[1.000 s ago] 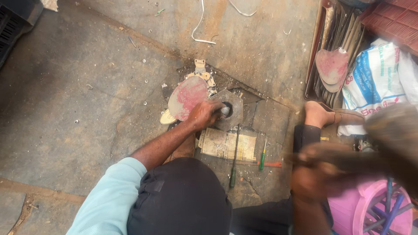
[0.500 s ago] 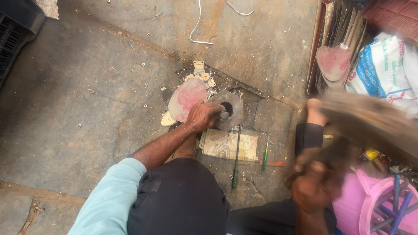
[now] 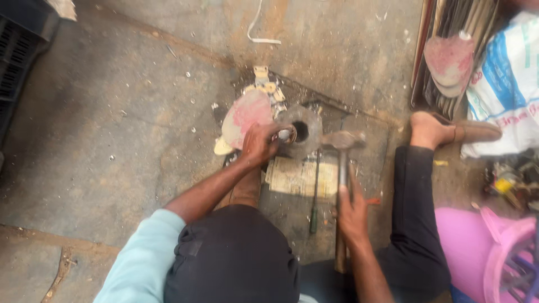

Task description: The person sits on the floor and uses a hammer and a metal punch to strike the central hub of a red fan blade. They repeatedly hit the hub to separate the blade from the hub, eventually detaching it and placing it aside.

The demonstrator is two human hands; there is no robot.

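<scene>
Concrete floor, littered with chips, under my work.
My left hand (image 3: pixel 259 143) pinches a small metal punch (image 3: pixel 285 135) on the ring-shaped block (image 3: pixel 300 130); my right hand (image 3: pixel 352 210) grips the hammer (image 3: pixel 342 140), head beside the punch, blow not landed.

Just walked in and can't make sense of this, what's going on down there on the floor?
A person sits on the concrete floor. Their left hand holds a small metal piece against a grey ring-shaped block, beside a pinkish sole-shaped piece. Their right hand grips a hammer, its head just right of the block. A screwdriver and a worn paper sheet lie between the hands.
</scene>
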